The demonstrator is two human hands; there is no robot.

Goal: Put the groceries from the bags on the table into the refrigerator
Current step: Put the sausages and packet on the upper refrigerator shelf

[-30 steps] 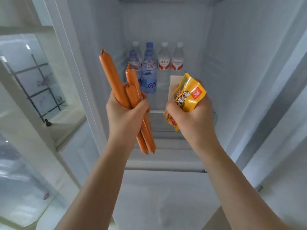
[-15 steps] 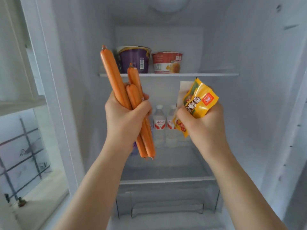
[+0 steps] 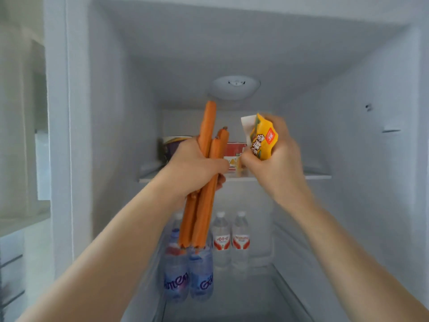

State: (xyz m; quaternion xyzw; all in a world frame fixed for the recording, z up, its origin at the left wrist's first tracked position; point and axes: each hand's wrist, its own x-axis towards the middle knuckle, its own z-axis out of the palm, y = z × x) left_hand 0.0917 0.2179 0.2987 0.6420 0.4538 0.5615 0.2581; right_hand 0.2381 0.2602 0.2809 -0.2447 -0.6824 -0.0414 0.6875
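We see three orange sausages (image 3: 205, 182) bunched near upright in our left hand (image 3: 195, 168), tips above fist, tails hanging below, in front of upper shelf (image 3: 318, 176). Our right hand (image 3: 276, 156) clutches crumpled yellow snack packet (image 3: 262, 141), red label and dark print facing us, white edge at top-left. Refrigerator (image 3: 348, 112) open, white inside; both items held at shelf level, apart.

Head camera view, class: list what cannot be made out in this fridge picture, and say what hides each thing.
- Purple cup on the upper shelf: mostly hidden behind the left hand.
- Red cup: partly covered by the sausages and the right hand.
- Yellow packet: print motion-blurred, unreadable.
- Blue-label bottles: caps hidden behind the sausage ends.
- Lower fridge floor: cut off by the bottom edge.
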